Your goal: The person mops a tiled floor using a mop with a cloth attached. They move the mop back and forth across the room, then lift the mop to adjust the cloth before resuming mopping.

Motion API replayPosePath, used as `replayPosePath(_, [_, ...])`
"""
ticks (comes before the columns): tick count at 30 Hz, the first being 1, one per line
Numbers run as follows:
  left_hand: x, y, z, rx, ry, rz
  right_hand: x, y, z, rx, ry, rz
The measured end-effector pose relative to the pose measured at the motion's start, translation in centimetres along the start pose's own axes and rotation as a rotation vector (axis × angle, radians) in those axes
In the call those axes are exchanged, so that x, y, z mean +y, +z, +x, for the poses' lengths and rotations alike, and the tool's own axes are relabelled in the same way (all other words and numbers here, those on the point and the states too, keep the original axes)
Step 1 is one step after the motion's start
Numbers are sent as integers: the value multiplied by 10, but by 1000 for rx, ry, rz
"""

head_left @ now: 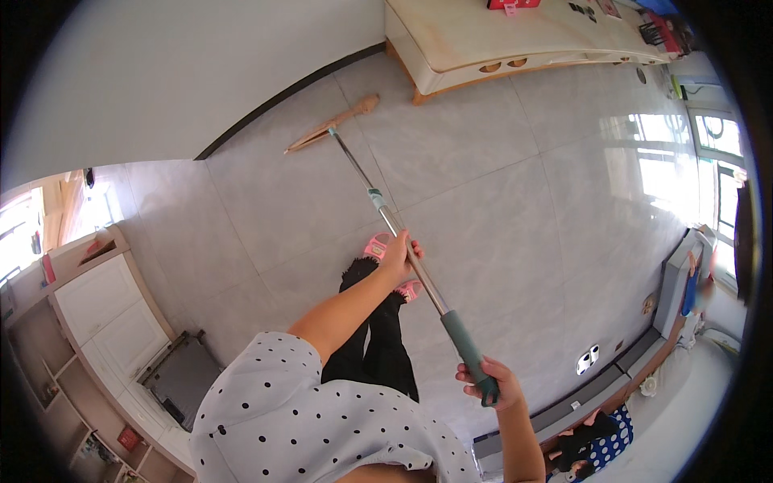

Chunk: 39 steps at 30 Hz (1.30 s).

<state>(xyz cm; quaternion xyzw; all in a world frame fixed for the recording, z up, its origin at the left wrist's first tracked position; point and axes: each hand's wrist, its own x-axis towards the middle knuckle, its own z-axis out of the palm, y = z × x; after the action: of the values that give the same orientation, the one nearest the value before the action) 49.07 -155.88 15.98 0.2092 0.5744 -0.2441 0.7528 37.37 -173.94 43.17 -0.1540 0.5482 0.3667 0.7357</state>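
A long mop (424, 280) slants across the view, with a silver pole, a green grip at its near end and a flat head far off. My left hand (400, 256) wraps round the metal pole about midway along. Lower and to the right, my right hand (491, 381) closes round the end of the green grip (461, 342). The mop head (314, 138) lies on the grey tiled floor with a brownish cloth (362, 106) on it, part of which trails toward the cabinet.
A cream low cabinet (459, 40) stands at the far right of the mop head. A white wall (201, 72) with dark skirting is at the far left. White shelving (121, 330) and a dark grey box (187, 374) stand left, a grey sofa (596, 402) right. My pink sandals (376, 246) are under the pole.
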Motion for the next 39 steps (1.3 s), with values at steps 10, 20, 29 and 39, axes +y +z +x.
replayPosePath(10, [112,58,85,188,344,435,-31,48,106,-407,219,823])
replayPosePath(20, [51,81,28,209,263,637,-44,45,32,-541,296,1183])
replayPosePath(29, [40,94,26,164,176,592,-57,56,15,-421,213,1194])
replayPosePath(39, [110,144,85,88,231,595,-102,79,69,-551,214,1111])
